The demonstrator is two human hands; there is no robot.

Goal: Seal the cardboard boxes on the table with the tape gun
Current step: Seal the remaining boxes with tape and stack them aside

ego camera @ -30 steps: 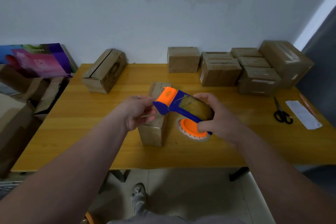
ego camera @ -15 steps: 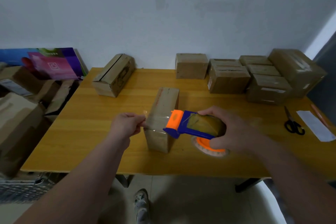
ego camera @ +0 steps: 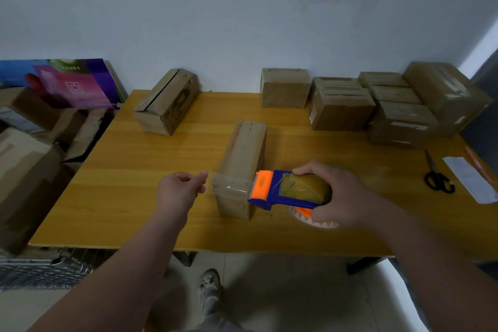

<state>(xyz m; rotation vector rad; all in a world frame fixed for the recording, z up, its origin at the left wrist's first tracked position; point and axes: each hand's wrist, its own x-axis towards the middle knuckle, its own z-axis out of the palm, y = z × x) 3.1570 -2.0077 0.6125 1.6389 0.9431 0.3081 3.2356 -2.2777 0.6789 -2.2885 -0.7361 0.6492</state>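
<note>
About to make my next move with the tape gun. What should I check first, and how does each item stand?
1. Right hand grips the tape gun: ok.
2. Gun's orange head meets the centre box at its near right edge: ok.
3. Clear tape spans the box's near end: ok, a shiny strip shows.
4. Left hand pinches the tape end: cannot tell; its fingers are curled just left of the box.
5. Scissors lie out of the way, far right on the table: ok.
</note>
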